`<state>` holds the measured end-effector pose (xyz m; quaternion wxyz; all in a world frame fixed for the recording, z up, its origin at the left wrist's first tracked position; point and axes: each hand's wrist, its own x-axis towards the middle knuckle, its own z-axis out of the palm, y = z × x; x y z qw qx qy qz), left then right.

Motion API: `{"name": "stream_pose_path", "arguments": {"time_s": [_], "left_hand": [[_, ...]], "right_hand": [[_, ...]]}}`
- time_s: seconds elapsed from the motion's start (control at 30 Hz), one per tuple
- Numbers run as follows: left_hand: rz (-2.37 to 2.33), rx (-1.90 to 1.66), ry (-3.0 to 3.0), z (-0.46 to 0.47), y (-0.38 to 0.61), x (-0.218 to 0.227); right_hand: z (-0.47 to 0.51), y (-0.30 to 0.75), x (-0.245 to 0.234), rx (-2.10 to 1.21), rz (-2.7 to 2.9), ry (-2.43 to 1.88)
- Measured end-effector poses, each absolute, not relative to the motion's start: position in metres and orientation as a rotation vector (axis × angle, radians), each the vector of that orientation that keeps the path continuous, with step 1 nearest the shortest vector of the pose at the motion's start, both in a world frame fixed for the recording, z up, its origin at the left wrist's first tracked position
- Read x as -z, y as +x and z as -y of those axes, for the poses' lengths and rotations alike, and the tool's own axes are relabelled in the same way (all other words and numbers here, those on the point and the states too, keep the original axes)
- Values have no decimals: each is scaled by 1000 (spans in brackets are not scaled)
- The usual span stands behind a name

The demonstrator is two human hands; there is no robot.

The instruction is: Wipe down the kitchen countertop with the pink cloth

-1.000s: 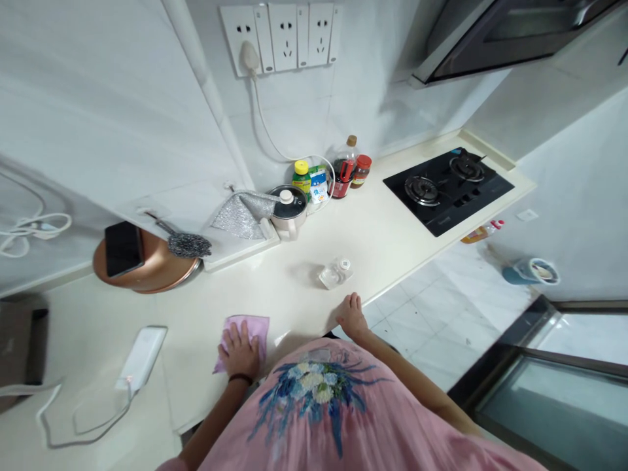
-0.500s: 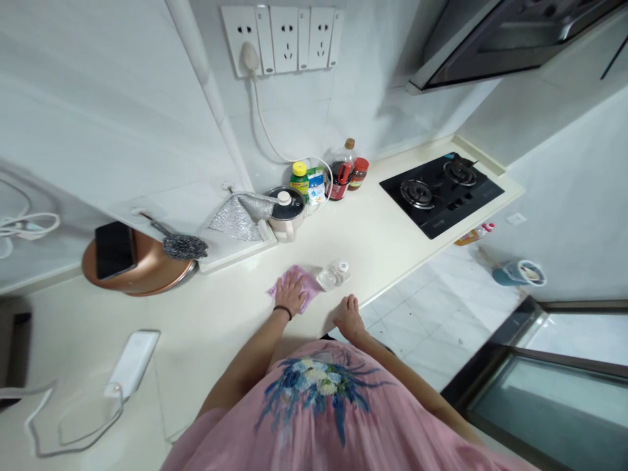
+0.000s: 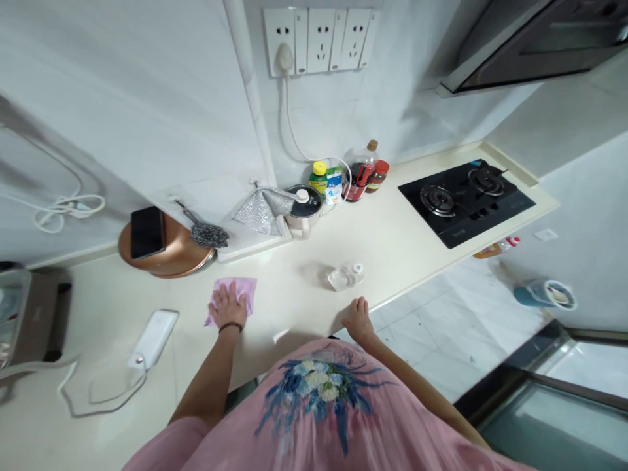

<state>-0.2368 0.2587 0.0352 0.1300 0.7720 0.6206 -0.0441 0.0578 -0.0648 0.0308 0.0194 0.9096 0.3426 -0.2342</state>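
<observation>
My left hand lies flat on a pink cloth, fingers spread and pressing it to the cream counter. A dark band circles that wrist. My right hand rests at the counter's front edge with its fingers curled in and together; I see nothing held in it. Just beyond it, a clear transparent bottle lies on its side on the counter. To the left of the cloth is a white power bank-like device with a cable attached.
A copper-coloured pan carries a black phone. Beside a hanging scrubber and silver mesh cloth stands a small lidded pot. Sauce bottles and jars line the wall; a gas hob is farther right.
My left hand has slid the pink cloth leftward along the counter, away from the clear bottle. My right hand stays at the edge. The view has shifted left.
</observation>
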Motion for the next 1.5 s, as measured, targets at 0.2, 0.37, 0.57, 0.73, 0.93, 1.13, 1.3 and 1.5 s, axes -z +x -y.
{"name": "stream_pose_path", "arguments": {"time_s": [0.2, 0.37, 0.57, 0.73, 0.93, 1.13, 1.3, 1.5], "left_hand": [[-2059, 59, 2136, -199, -301, -30], [-2050, 125, 2186, -160, -278, -24], [-1421, 224, 2471, -142, -179, -18], [-893, 180, 2636, -141, -98, -22], [-885, 195, 2617, -182, -70, -29], [-1364, 215, 2473, -241, -134, -33], [-1700, 162, 2325, -248, -232, -35], [-1939, 77, 2241, -198, -316, -34]], "right_hand": [[65, 57, -28, 713, -1064, 2811], [64, 56, -28, 713, -1054, 2827], [60, 55, -34, 769, -1025, 2821], [55, 55, -44, 830, -997, 2789], [54, 55, -48, 834, -987, 2784], [55, 55, -44, 819, -974, 2775], [57, 55, -40, 784, -1001, 2796], [54, 55, -44, 840, -975, 2823]]}}
